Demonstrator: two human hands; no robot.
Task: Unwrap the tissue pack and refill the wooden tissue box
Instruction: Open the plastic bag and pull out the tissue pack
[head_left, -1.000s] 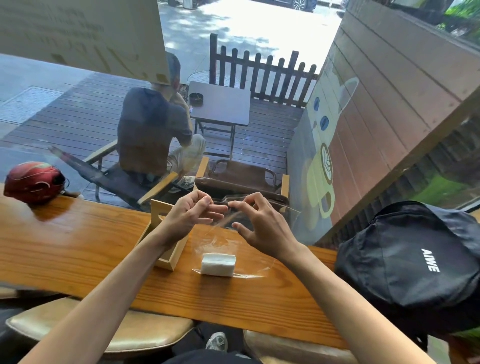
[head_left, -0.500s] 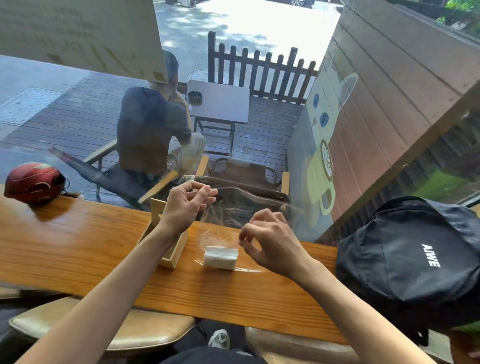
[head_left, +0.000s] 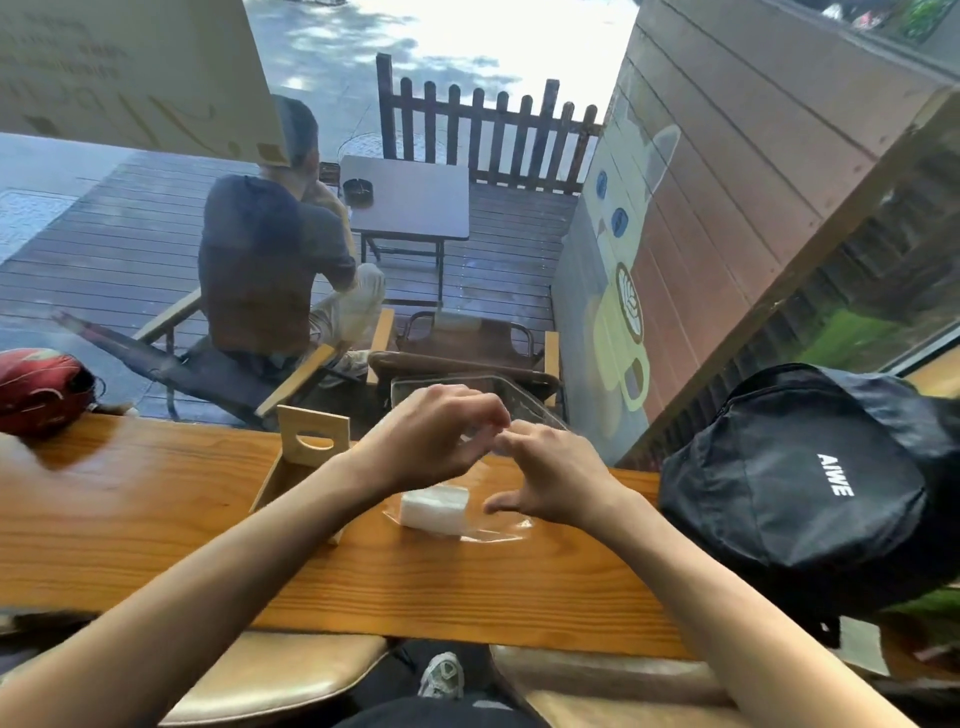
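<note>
At mid-frame, both hands, left (head_left: 431, 436) and right (head_left: 545, 478), pinch the thin, slippery wrapper (head_left: 498, 530) over the soft, light tissues (head_left: 434, 509).

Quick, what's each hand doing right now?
Left hand: pinched shut on the clear wrapper.
Right hand: fingertips on the wrapper, thumb spread; grip cannot be told.

Café window counter (head_left: 156, 519), latte-art cat mural (head_left: 621, 291), outdoor deck, patio table (head_left: 410, 200), seated customer (head_left: 270, 260)

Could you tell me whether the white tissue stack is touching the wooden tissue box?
Apart: the head view shows bare counter between the tissue stack and the wooden tissue box.
</note>
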